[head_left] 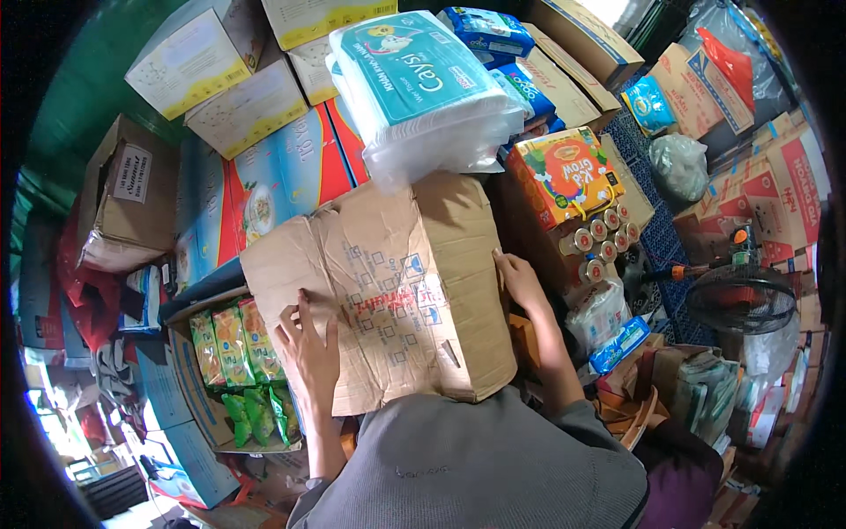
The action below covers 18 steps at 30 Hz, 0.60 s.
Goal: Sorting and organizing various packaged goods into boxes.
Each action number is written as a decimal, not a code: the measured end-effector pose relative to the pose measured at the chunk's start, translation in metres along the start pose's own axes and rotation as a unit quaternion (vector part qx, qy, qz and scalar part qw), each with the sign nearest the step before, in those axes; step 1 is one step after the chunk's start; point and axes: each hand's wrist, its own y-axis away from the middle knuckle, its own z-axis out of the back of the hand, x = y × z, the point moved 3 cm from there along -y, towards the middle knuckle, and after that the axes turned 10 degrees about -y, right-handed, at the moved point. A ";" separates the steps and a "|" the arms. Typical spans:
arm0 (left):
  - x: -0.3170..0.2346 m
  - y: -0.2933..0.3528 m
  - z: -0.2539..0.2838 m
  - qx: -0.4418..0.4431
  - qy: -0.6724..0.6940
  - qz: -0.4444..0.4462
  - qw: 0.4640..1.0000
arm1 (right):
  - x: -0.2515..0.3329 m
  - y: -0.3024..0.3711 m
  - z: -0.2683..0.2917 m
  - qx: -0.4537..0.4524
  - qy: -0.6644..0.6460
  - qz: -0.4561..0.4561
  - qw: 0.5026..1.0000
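Observation:
A creased brown cardboard sheet [370, 256], printed with blue boxes and red marks, lies in front of me with a fold running down its right part. My left hand [308, 348] is over its lower left area with the fingers spread; whether it presses on the sheet I cannot tell. At the right edge, my right hand [522, 278] grips the cardboard, its fingertips partly hidden by the edge. Beyond the far edge sits a large clear-wrapped pack of wet tissues [423, 79] with a teal top.
An open carton [181, 339] of yellow and green snack packets stands at left. To the right are an orange gift box [564, 176], several small capped jars [604, 238], a blue packet [619, 346] and a black fan [740, 298]. White-and-yellow cartons [247, 106] are stacked at the far left.

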 end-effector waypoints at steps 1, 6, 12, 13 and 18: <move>0.000 -0.001 0.000 -0.005 0.001 -0.002 1.000 | 0.004 0.002 0.004 -0.009 0.004 -0.004 1.000; 0.004 -0.005 -0.002 -0.016 0.017 -0.003 1.000 | 0.027 0.018 0.025 -0.103 -0.115 0.084 0.984; 0.022 -0.008 -0.007 -0.011 0.071 0.010 0.997 | 0.020 0.010 0.055 -0.123 0.068 0.068 0.988; 0.027 -0.008 -0.008 -0.051 0.045 0.021 0.997 | 0.018 0.007 0.056 -0.116 0.062 0.072 0.989; 0.059 -0.020 -0.026 -0.067 0.082 0.083 0.991 | 0.002 0.001 0.049 -0.061 0.007 -0.013 0.998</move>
